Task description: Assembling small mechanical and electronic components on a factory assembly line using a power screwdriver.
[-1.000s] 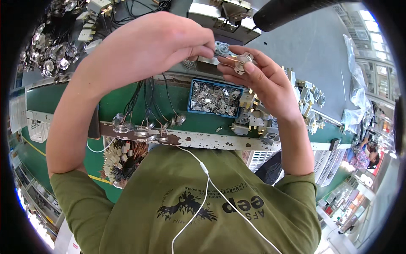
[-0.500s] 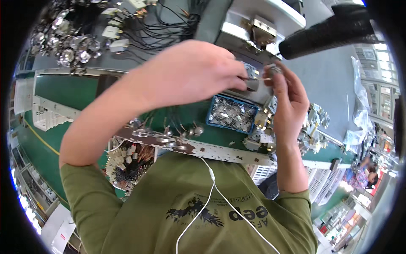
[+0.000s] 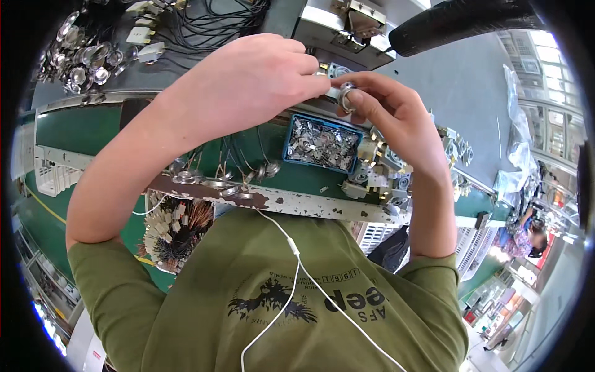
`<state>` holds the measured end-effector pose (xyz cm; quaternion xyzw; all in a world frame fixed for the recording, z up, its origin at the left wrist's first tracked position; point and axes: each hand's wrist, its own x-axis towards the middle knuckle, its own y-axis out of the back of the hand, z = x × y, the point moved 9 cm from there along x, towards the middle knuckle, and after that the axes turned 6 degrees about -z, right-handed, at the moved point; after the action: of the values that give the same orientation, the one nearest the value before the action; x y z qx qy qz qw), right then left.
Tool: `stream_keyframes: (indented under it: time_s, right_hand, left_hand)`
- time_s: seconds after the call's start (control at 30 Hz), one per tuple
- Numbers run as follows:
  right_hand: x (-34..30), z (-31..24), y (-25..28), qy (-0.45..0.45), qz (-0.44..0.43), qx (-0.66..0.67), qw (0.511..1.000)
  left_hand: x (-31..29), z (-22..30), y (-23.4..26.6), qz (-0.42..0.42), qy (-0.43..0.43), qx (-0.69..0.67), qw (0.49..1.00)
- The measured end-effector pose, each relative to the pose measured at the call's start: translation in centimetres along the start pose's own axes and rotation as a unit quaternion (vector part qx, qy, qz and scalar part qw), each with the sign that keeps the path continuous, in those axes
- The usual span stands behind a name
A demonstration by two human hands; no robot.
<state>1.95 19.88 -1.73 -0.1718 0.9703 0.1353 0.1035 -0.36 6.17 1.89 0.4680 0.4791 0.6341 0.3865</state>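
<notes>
In my right hand (image 3: 393, 118) is a small round metal part (image 3: 347, 99), pinched between thumb and fingers. My left hand (image 3: 263, 71) is closed, its fingertips meeting the left side of that part; whatever they grip is mostly hidden. Just below both hands sits a blue tray (image 3: 287, 141) filled with small flat metal pieces (image 3: 322, 146). Behind my fingers a flat grey part with round openings (image 3: 339, 69) shows in part, in front of a metal fixture (image 3: 362, 22).
A thick black tube (image 3: 462, 26) reaches in from the upper right. Metal cups (image 3: 87, 65) and black cables (image 3: 214, 31) lie at the far left. Several switch-like parts (image 3: 387, 164) are heaped beside my right forearm. A chipped white rail (image 3: 304, 206) borders the bench in front of me.
My hands have come together, the right one moving left so the round metal part meets my left fingertips. The whole view has shifted slightly.
</notes>
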Motion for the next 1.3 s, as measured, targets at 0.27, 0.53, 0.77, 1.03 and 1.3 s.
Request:
stream_keyframes:
  time_s: [0.27, 0.53, 0.77, 1.03, 1.3]
  right_hand:
    - [-2.7, 0.2, 0.3, 0.047, 0.130, -0.095, 0.986]
    - [-0.3, 0.0, -0.3, 0.013, -0.048, -0.110, 0.993]
    - [-2.0, 0.3, 1.8, 0.081, 0.168, -0.408, 0.894]
    - [-2.4, -0.1, 1.9, 0.129, 0.171, -0.424, 0.880]
    - [-8.9, -11.2, 10.1, 0.499, 0.270, -0.130, 0.813]
  left_hand:
    - [0.8, 0.0, 0.0, 0.026, 0.051, -0.028, 0.998]
    - [0.7, 0.2, -1.0, 0.007, -0.003, -0.012, 1.000]
    - [-0.2, 1.5, -2.6, -0.165, 0.005, -0.058, 0.985]
    - [1.2, -1.1, -0.5, -0.027, 0.035, -0.211, 0.977]
    - [4.5, -4.0, -5.4, -0.107, 0.153, -0.228, 0.955]
